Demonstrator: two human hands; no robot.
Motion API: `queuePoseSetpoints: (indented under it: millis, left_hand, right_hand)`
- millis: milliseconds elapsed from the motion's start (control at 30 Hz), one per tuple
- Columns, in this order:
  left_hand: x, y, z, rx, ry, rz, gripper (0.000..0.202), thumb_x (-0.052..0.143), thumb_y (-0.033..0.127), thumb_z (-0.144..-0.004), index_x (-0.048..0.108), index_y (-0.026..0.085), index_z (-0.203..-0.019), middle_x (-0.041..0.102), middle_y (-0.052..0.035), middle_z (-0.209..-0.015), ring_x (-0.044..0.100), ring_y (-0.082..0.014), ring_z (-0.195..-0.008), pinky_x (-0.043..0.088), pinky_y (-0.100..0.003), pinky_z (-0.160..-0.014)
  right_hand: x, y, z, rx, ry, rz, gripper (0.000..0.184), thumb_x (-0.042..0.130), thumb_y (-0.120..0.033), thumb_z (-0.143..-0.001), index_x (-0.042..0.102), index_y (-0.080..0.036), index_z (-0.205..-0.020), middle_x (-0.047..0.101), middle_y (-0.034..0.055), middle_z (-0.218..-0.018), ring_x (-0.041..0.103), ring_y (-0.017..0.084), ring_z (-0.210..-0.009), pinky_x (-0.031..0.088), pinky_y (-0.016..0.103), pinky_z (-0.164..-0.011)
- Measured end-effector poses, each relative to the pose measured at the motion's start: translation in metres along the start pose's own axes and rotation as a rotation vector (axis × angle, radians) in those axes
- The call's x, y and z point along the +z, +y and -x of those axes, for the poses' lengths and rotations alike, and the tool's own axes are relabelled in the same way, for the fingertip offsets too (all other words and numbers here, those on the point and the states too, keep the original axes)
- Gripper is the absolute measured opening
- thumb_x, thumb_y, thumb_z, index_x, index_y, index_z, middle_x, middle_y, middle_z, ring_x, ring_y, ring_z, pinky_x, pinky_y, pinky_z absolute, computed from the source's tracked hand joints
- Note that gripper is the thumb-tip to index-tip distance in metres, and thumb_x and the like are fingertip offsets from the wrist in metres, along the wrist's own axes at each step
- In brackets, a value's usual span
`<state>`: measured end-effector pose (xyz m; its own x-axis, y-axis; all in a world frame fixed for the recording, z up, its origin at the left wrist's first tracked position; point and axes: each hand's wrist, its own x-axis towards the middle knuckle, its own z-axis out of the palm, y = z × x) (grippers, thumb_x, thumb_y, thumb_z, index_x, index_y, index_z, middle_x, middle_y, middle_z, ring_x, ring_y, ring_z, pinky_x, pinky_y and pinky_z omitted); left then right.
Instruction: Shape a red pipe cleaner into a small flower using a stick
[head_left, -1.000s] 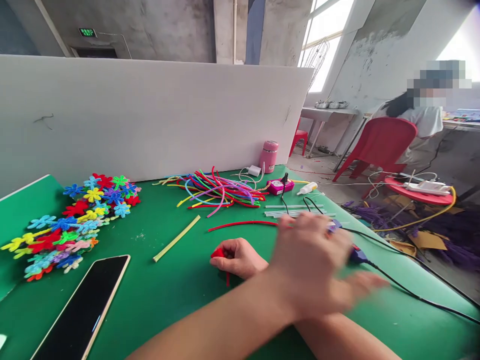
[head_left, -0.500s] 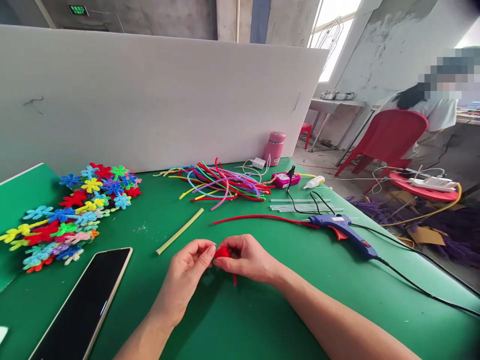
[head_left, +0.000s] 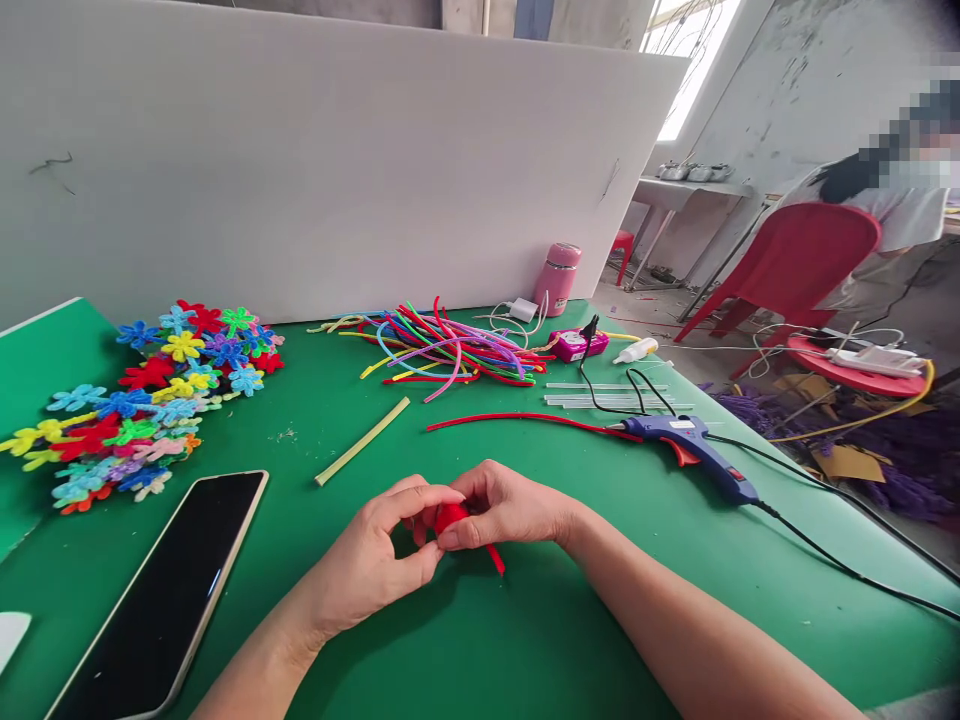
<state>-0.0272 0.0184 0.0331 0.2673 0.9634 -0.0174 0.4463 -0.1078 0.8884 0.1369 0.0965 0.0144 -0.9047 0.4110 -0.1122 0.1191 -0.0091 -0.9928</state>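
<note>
Left hand (head_left: 367, 555) and right hand (head_left: 521, 508), fingertips pinching a red fuzzy piece (head_left: 451, 517); its tail (head_left: 496, 560) slants lengthwise toward near right.

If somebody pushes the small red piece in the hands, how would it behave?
The red piece looks small, so probably light. Its narrow tail juts out straight, suggesting some stiffness. If released, that tail might hinder rolling.

We seem to be in a makeshift craft workshop: across the lower frame our green desk (head_left: 450, 660) carries a glue gun (head_left: 694, 445) right of centre, a heap of fuzzy stems (head_left: 465, 350) mid-frame and fuzzy flowers (head_left: 146, 373) at left, while a stained wall (head_left: 802, 120) and a seated person (head_left: 911, 210) occupy the upper right.
</note>
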Motion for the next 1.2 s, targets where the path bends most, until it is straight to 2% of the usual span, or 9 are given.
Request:
queuePoseSetpoints:
  millis: [233,433,533,633,767,900,967,1100,1200]
  left_hand:
    - [0.002,0.000,0.000,0.049,0.054,0.031,0.019,0.051,0.012,-0.069,0.063,0.020,-0.083,0.048,0.0018,-0.069,0.047,-0.0108,-0.065,0.041,-0.021,-0.062]
    - [0.010,-0.006,-0.004,0.045,0.174,0.106,0.012,0.054,0.015,-0.069,0.064,0.018,-0.076,0.050,0.0006,-0.067,0.048,-0.0124,-0.064,0.040,-0.023,-0.059]
    - [0.013,-0.012,-0.005,0.037,0.270,0.264,0.009,0.059,0.019,-0.069,0.065,0.019,-0.075,0.051,0.0012,-0.066,0.048,-0.0115,-0.063,0.040,-0.022,-0.059]
    - [0.012,-0.015,-0.004,-0.045,0.385,0.500,0.010,0.065,0.024,-0.067,0.066,0.020,-0.076,0.055,0.0014,-0.070,0.048,-0.0095,-0.063,0.039,-0.019,-0.058]
    - [0.009,-0.014,-0.006,-0.143,0.506,0.809,0.018,0.072,0.025,-0.059,0.067,0.018,-0.074,0.058,0.0020,-0.065,0.046,-0.0070,-0.058,0.039,-0.017,-0.058]
    - [0.007,-0.015,-0.009,-0.150,0.523,0.987,0.018,0.074,0.024,-0.057,0.066,0.017,-0.071,0.057,0.0029,-0.061,0.045,-0.0056,-0.055,0.039,-0.017,-0.057]
    - [0.008,-0.016,-0.009,-0.152,0.530,1.031,0.017,0.073,0.023,-0.057,0.066,0.017,-0.071,0.056,0.0035,-0.058,0.045,-0.0054,-0.053,0.040,-0.017,-0.056]
    - [0.014,-0.018,-0.008,-0.172,0.538,1.006,0.018,0.074,0.025,-0.057,0.066,0.017,-0.072,0.060,0.0013,-0.064,0.047,-0.0070,-0.057,0.041,-0.018,-0.058]
    - [0.018,-0.018,-0.007,-0.146,0.515,0.902,0.019,0.072,0.027,-0.061,0.067,0.017,-0.076,0.062,-0.0004,-0.070,0.048,-0.0085,-0.061,0.041,-0.019,-0.061]
  right_hand:
    - [-0.001,0.001,0.000,0.053,-0.025,0.021,0.033,0.065,-0.042,-0.067,0.061,-0.010,-0.076,0.044,-0.0046,-0.056,0.035,0.004,-0.047,0.028,0.017,-0.042]
    - [0.000,0.000,-0.001,0.021,0.043,-0.001,0.032,0.066,-0.041,-0.066,0.059,-0.010,-0.071,0.043,-0.0052,-0.055,0.032,0.004,-0.049,0.024,0.018,-0.044]
    - [0.002,-0.002,-0.001,-0.036,0.123,-0.025,0.035,0.062,-0.045,-0.069,0.060,-0.011,-0.072,0.045,-0.0035,-0.059,0.034,0.006,-0.054,0.027,0.020,-0.048]
    - [0.003,-0.003,-0.002,-0.123,0.263,-0.052,0.043,0.048,-0.052,-0.078,0.063,-0.012,-0.084,0.052,0.0003,-0.069,0.040,0.009,-0.060,0.032,0.022,-0.055]
    - [0.004,0.001,-0.006,-0.151,0.408,-0.170,0.046,0.035,-0.050,-0.084,0.061,-0.014,-0.098,0.058,0.0044,-0.081,0.043,0.011,-0.062,0.034,0.024,-0.059]
    - [0.009,0.004,-0.010,-0.180,0.474,-0.246,0.027,0.050,-0.033,-0.077,0.059,-0.017,-0.097,0.059,0.0023,-0.078,0.047,0.011,-0.066,0.036,0.024,-0.062]
    - [0.015,0.003,-0.012,-0.205,0.473,-0.247,0.028,0.059,-0.027,-0.070,0.056,-0.018,-0.096,0.058,0.0010,-0.078,0.049,0.012,-0.070,0.037,0.023,-0.062]
    - [0.029,0.003,-0.014,-0.273,0.467,-0.188,0.027,0.063,-0.030,-0.070,0.050,-0.018,-0.091,0.055,-0.0006,-0.075,0.049,0.010,-0.064,0.038,0.022,-0.057]
    - [0.036,0.005,-0.015,-0.300,0.543,-0.113,0.021,0.062,-0.031,-0.072,0.050,-0.017,-0.084,0.054,-0.0012,-0.071,0.050,0.010,-0.062,0.040,0.022,-0.058]
